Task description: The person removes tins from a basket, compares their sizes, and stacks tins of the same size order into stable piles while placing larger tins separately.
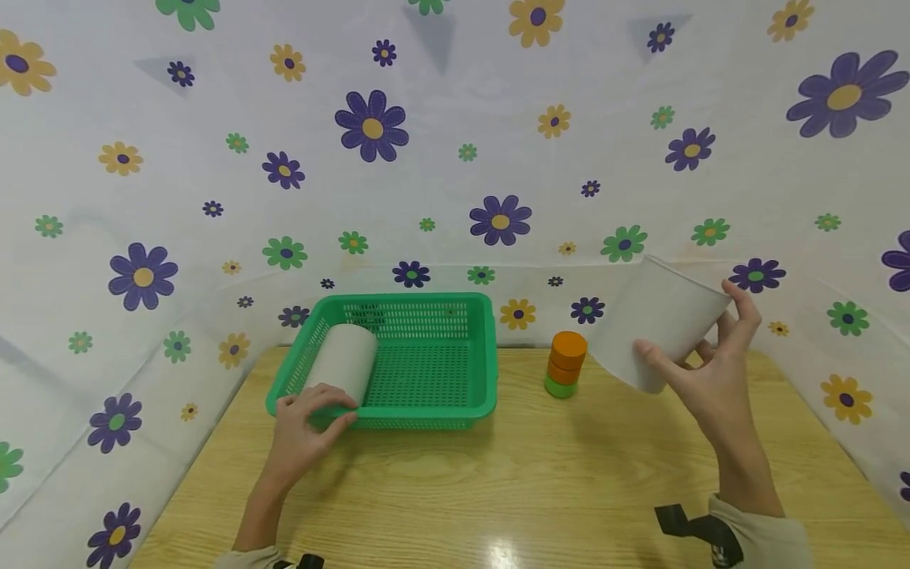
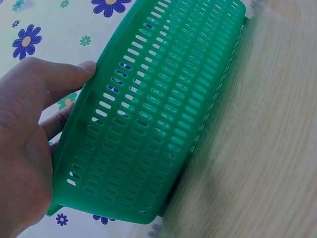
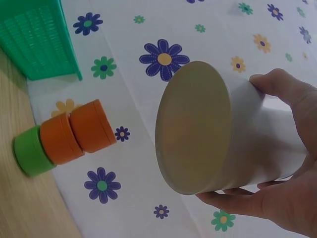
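My right-wrist feed crops the green basket point(image 3: 37, 39) at ten o'clock and the right hand point(image 3: 292, 198) at four.

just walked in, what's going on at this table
A person is handling things with both hands. The right hand holds a white cylinder, tilted and off the table, beside an orange and green stack. The left hand grips the near rim of the green basket, where a second cylinder lies on its side at the left end.
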The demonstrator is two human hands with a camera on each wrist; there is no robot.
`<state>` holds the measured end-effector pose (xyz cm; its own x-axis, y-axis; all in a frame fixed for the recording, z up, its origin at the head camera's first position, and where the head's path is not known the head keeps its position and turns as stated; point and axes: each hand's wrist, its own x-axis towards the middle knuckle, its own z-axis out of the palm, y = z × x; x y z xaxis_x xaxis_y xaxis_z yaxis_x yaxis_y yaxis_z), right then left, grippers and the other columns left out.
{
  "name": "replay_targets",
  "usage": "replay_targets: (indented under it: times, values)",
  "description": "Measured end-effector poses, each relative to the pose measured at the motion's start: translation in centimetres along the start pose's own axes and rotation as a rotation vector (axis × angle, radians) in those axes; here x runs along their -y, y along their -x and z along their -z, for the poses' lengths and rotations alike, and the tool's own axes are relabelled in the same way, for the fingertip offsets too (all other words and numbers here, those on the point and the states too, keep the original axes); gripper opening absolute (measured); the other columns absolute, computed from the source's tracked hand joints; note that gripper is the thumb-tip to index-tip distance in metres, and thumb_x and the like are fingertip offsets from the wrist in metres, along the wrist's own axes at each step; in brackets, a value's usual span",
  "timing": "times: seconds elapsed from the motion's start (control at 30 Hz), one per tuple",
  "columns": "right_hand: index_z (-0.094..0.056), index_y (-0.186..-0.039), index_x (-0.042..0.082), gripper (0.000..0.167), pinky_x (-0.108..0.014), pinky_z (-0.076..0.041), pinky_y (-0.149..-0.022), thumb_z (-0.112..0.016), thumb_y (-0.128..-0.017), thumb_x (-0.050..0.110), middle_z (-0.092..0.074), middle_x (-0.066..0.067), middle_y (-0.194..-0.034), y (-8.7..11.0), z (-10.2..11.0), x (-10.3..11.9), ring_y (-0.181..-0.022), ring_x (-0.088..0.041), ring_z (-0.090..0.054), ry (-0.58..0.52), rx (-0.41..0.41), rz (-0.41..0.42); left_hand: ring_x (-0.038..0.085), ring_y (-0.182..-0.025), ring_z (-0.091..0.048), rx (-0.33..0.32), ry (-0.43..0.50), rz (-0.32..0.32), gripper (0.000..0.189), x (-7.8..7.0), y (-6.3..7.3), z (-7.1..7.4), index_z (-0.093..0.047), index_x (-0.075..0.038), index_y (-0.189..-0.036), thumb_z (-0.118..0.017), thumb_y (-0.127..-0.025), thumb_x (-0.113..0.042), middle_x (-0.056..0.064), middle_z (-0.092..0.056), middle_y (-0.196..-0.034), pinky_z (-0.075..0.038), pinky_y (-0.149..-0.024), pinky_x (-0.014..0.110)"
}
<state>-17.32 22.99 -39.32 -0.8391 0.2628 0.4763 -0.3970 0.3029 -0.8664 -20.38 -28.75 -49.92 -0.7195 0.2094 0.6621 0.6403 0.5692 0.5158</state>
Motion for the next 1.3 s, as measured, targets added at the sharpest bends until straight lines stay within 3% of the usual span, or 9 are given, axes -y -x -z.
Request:
replay_targets:
  times: [0.2,0.4,0.6,0.87,1.3]
  values:
    - [-0.004,-0.159,0.041,0.117,-0.054,-0.049,-0.086,-0.082,-0.082,-0.002,-0.026,-0.005,-0.159,-0.2,0.3,-0.6,-0.123,-0.049,-0.048,0.075,-0.029,0.006,0.010,-0.100,-0.060,-0.005,-0.003,0.010,0.025,-0.1,-0.1,0.0,-0.076,-0.022,-0.095,-0.086,-0.080,-0.004,-0.009,-0.072,-0.099,-0.018,-0.083,0.041]
    - [-0.008,-0.159,0.039,0.116,-0.055,-0.049,-0.084,-0.083,-0.081,-0.001,-0.026,-0.005,-0.159,-0.4,0.3,-1.4,-0.121,-0.049,-0.049,0.107,-0.050,0.025,0.008,-0.100,-0.060,-0.012,-0.005,0.015,0.026,-0.1,0.0,0.1,-0.076,-0.023,-0.094,-0.086,-0.080,-0.004,-0.009,-0.071,-0.099,-0.018,-0.083,0.040]
    - [-0.009,-0.160,0.037,0.116,-0.068,-0.045,-0.084,-0.084,-0.079,0.000,-0.025,-0.007,-0.160,-0.4,0.4,-2.5,-0.121,-0.049,-0.046,0.143,-0.051,0.053,0.008,-0.101,-0.060,-0.007,0.000,0.022,0.024,-0.2,0.0,0.1,-0.077,-0.021,-0.094,-0.086,-0.079,-0.004,-0.009,-0.071,-0.099,-0.018,-0.084,0.040]
    - [-0.013,-0.160,0.033,0.113,-0.076,-0.044,-0.084,-0.085,-0.078,0.001,-0.027,-0.011,-0.159,-0.6,0.4,-3.8,-0.126,-0.047,-0.043,0.185,-0.069,0.062,0.009,-0.100,-0.060,-0.010,0.009,0.014,0.025,-0.2,0.0,0.0,-0.077,-0.019,-0.094,-0.086,-0.079,-0.002,-0.008,-0.071,-0.099,-0.018,-0.084,0.039]
    - [-0.020,-0.160,0.027,0.112,-0.077,-0.043,-0.088,-0.088,-0.074,0.002,-0.032,-0.017,-0.155,-0.9,-0.1,-6.6,-0.127,-0.042,-0.044,0.270,-0.074,0.094,0.009,-0.101,-0.060,0.001,0.017,0.010,0.024,-0.3,-0.1,0.1,-0.077,-0.017,-0.095,-0.086,-0.079,-0.002,-0.008,-0.072,-0.100,-0.017,-0.083,0.040]
